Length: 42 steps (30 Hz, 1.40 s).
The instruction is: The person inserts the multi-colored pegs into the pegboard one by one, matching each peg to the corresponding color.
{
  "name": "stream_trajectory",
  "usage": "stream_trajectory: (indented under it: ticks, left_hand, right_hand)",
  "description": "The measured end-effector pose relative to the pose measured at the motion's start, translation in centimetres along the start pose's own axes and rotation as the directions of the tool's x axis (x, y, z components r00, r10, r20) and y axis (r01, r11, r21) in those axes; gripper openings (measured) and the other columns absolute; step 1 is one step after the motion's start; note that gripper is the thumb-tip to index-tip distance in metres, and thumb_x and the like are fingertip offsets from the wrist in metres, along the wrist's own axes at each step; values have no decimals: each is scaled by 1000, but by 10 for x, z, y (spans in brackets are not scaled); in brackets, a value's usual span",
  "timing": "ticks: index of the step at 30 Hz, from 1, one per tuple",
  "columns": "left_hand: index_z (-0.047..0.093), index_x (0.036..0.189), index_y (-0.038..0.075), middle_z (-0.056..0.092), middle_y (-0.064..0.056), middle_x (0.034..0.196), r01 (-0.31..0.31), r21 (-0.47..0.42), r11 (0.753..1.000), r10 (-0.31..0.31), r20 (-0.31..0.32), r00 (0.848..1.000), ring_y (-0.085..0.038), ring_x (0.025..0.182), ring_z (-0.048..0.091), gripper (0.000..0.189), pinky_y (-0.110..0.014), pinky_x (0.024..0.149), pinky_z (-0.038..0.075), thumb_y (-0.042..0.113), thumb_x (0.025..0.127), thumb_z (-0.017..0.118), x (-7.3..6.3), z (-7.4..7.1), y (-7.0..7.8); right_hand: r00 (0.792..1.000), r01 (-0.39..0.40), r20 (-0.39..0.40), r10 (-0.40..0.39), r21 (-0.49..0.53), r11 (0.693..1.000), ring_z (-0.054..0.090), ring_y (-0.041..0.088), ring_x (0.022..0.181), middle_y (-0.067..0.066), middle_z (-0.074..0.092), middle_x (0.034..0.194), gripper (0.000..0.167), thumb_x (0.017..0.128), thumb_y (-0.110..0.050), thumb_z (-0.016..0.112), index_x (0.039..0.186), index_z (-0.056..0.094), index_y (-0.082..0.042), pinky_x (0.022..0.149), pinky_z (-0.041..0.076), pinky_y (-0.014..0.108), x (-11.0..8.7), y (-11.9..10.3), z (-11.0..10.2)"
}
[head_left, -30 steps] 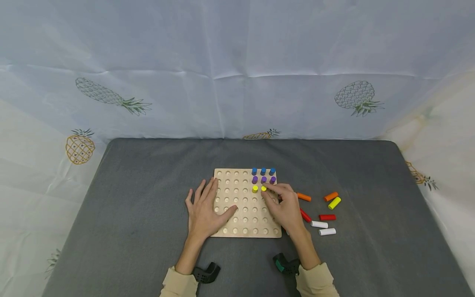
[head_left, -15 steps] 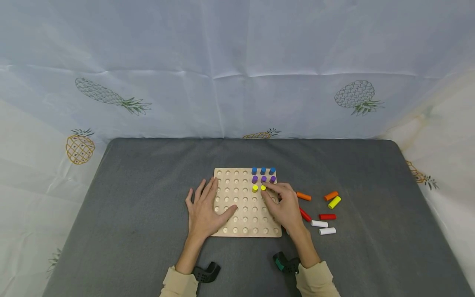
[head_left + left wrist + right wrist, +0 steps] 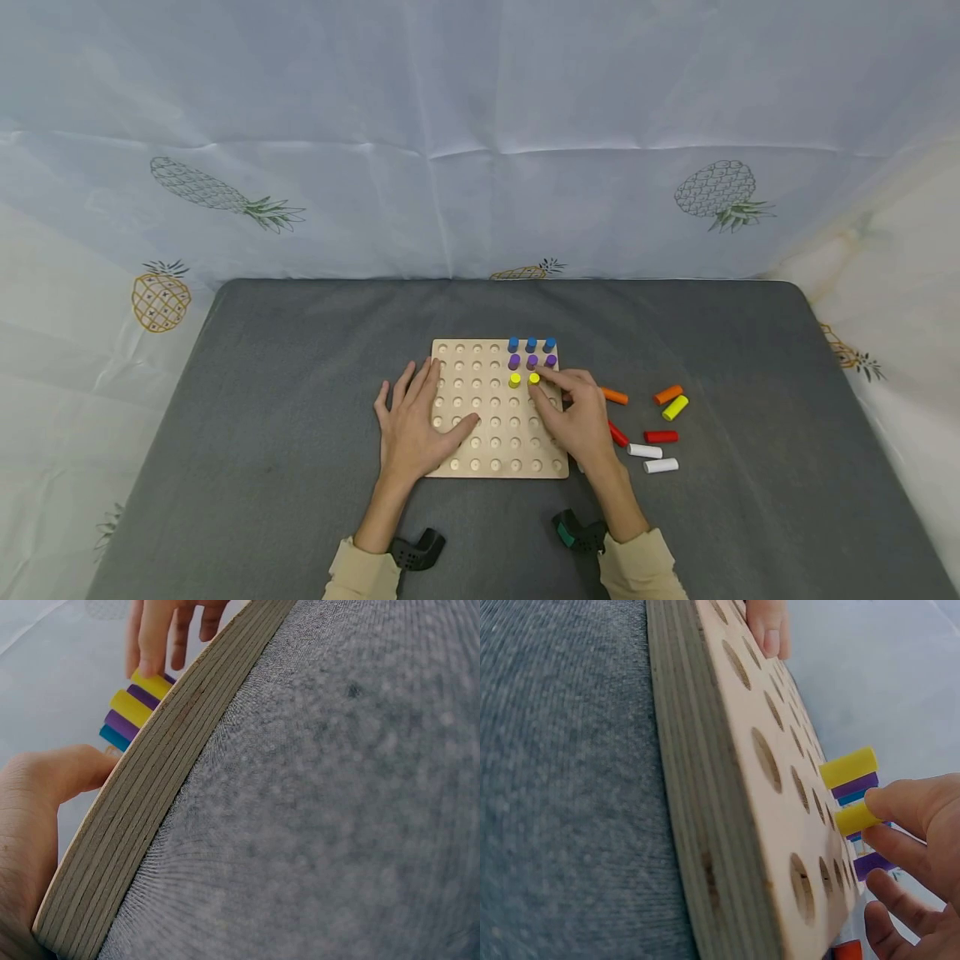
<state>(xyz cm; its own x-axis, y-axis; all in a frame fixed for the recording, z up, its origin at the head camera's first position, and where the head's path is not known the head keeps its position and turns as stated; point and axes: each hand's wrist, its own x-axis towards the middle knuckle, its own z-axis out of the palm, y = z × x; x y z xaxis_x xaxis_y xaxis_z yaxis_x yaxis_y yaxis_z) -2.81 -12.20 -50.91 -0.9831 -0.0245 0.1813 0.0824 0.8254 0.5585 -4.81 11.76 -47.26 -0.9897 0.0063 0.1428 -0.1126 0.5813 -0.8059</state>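
Observation:
A square wooden pegboard [image 3: 487, 455] with rows of round holes lies on the table. My left hand [image 3: 415, 437] rests on its left side, fingers spread along the edge and thumb over the face. Between thumb and index finger, my right hand [image 3: 581, 421] pinches a yellow peg [image 3: 855, 818] standing upright in the third row from the back. Another yellow peg [image 3: 514, 381] stands just left of it. Behind them are a row of purple pegs [image 3: 513, 362] and a row of blue pegs [image 3: 513, 345]. The right hand partly covers the board's right side.
Right of the board lie loose pegs: orange [image 3: 667, 395], yellow [image 3: 676, 407], red [image 3: 661, 437] and white [image 3: 661, 466]. Black wrist devices [image 3: 418, 551] sit at both wrists. A pale curtain [image 3: 465, 208] hangs behind the grey table [image 3: 300, 400].
Very little differs. My right fingertips have shifted slightly at the pinched yellow peg, whose top shows a bit more; my left hand has stayed in place.

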Motion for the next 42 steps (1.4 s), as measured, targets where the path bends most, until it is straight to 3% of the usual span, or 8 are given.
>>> stream_trajectory:
  ticks: [7, 16, 24, 33, 39, 42]
  left_hand:
    - [44, 156, 13, 48, -10, 159, -5, 3, 1000, 5, -10, 1000, -36, 152, 35, 101, -67, 120, 11, 63, 74, 74, -1, 0, 0]
    - [43, 157, 13, 47, -9, 160, -4, 5, 1000, 4, -5, 1000, -36, 152, 35, 101, -67, 120, 11, 63, 75, 74, -1, -1, 1]
    - [43, 157, 14, 47, -9, 160, 3, 2, 1000, -3, -1, 1000, -35, 153, 34, 100, -67, 121, 10, 63, 75, 73, -1, -3, 1]
    - [44, 156, 12, 47, -10, 160, -2, -10, 1000, 2, -9, 1000, -36, 152, 35, 100, -67, 121, 10, 62, 75, 74, -1, -2, 2]
    - [44, 156, 13, 47, -10, 160, -3, -11, 1000, 3, -9, 1000, -36, 152, 35, 100, -67, 121, 10, 62, 75, 74, -1, -1, 2]
    - [44, 156, 13, 48, -10, 160, -5, -10, 1000, 5, -13, 1000, -36, 152, 35, 100, -68, 120, 11, 62, 75, 74, -1, -1, 2]
  right_hand:
    - [997, 47, -60, -47, 0, 999, 59, 26, 92, 15, 76, 98, 31, 85, -9, 81, 115, 79, -5, 70, 49, 30, -3, 1, -6]
    - [985, 62, -155, -71, -59, 996, 62, 29, 100, 16, 77, 99, 30, 83, -11, 84, 111, 80, -3, 75, 55, 43, -8, 4, -20]
    - [971, 34, -232, -54, -90, 995, 62, 27, 97, 15, 78, 100, 30, 82, -10, 85, 111, 79, -3, 69, 53, 31, -11, 15, -33]
    - [945, -2, -326, -29, -94, 996, 58, 27, 85, 19, 79, 98, 27, 82, -5, 83, 108, 79, 2, 63, 37, 10, -13, 34, -50]
    - [916, 4, -399, -49, -115, 993, 48, 25, 68, 21, 78, 95, 25, 83, -4, 82, 107, 80, 1, 60, 30, 9, -17, 46, -64]
    - [905, -21, -425, -23, -98, 995, 51, 14, 76, 21, 79, 95, 24, 84, -5, 81, 107, 80, 0, 61, 31, 9, -19, 48, -70]
